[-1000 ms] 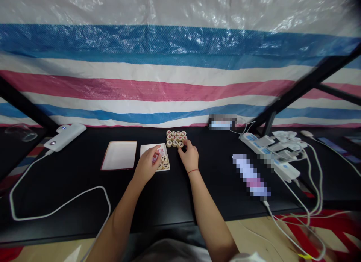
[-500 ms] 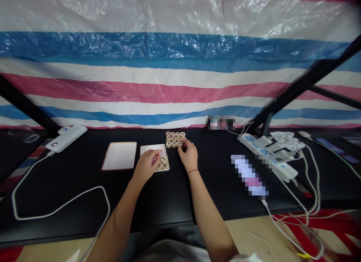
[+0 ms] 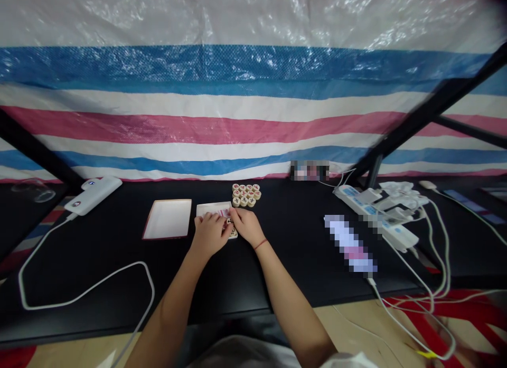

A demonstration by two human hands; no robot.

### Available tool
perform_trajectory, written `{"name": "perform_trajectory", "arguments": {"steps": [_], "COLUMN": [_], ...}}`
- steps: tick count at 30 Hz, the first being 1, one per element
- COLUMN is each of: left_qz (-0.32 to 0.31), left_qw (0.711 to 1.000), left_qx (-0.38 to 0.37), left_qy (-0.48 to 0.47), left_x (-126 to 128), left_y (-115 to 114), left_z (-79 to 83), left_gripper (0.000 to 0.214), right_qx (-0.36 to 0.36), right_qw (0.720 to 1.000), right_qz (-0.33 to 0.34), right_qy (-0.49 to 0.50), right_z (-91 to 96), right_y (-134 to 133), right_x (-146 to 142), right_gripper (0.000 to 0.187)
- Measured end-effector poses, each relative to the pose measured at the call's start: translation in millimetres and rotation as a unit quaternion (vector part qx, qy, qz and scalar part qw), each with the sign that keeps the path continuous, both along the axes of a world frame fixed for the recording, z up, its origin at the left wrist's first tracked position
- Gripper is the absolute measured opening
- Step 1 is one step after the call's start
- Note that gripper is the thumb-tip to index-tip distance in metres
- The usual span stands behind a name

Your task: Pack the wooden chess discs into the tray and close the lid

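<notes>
A shallow white box holds several round xiangqi pieces with dark characters and a scrap of clear and pink wrapping. Over its front left part lies my left hand, fingers somewhat apart and bent down into the box, thumb beside the pieces. My right hand is at the box's right side, its fingertips drawn together by a piece; what they grip is hidden. Behind it, other xiangqi pieces stand in three rows on the black table, red characters on the rear ones and dark on the front row.
An empty lid lies left of the box. Farther left is a white power bank with a cable. To the right are a blurred-out phone and a power strip with plugs and cables. A striped sheet hangs behind.
My right hand has moved from the rows of pieces left and nearer, to the box. My left hand has opened from a pinch and lies lower over the box.
</notes>
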State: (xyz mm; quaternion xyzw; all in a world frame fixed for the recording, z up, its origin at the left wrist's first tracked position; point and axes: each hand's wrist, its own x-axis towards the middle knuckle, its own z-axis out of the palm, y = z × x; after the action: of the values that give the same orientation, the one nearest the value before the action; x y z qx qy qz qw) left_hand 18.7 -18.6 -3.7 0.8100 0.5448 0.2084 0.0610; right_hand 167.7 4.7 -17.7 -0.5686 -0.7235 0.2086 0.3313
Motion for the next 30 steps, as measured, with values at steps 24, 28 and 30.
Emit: {"name": "perform_trajectory", "arguments": {"steps": [24,28,30], "left_qz": [0.042,0.045,0.061], "left_qw": [0.967,0.948,0.940], "left_qx": [0.023,0.040,0.048], "left_qy": [-0.249,-0.314,-0.332], "left_x": [-4.9,-4.1,-4.2], "left_y": [1.3,0.8,0.8], "left_z": [5.6,5.6,6.7], "left_gripper": [0.013,0.010,0.010], "right_qx": [0.082,0.087,0.102], "right_qw": [0.991,0.990,0.989], "right_qz": [0.054,0.053,0.034], "right_qy": [0.091,0.094,0.103], "right_z": [11.2,15.6,15.7], "right_y": [-10.5,-11.0,-9.6], "right_x": [-5.5,-6.4,-3.9], "right_gripper": [0.028,0.025,0.024]}}
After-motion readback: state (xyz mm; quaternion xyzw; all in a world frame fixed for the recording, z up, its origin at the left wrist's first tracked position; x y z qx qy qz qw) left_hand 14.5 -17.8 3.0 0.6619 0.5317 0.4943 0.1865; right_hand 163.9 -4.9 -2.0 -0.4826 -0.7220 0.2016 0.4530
